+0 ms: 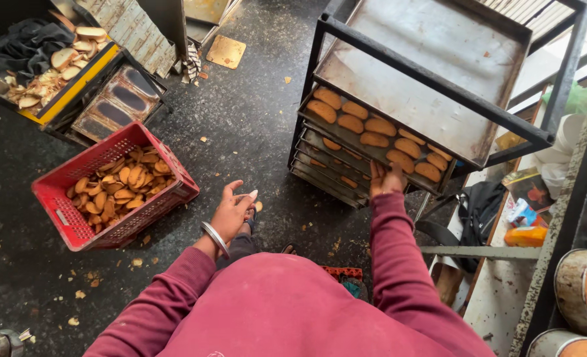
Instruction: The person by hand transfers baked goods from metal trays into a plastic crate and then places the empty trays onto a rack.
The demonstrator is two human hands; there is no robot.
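I look down over my maroon sleeves. My right hand (pixel 386 178) reaches to the black metal rack (pixel 432 79) and grips the front edge of a baking tray (pixel 373 155) lined with oval brown rusks (pixel 379 125). More trays of the same rusks sit stacked in the slots beneath. My left hand (pixel 233 211), with a metal bangle at the wrist, hangs free over the dark floor, fingers spread and holding nothing. To its left stands a red plastic crate (pixel 65 215) half filled with brown rusks.
An empty worn tray (pixel 439 46) lies on the rack's top. A black-and-yellow crate (pixel 75 89) with pale rusks and a dark cloth stands top left beside loaf tins (pixel 115 102). Crumbs litter the floor. Round tins (pixel 581 291) and clutter sit at right.
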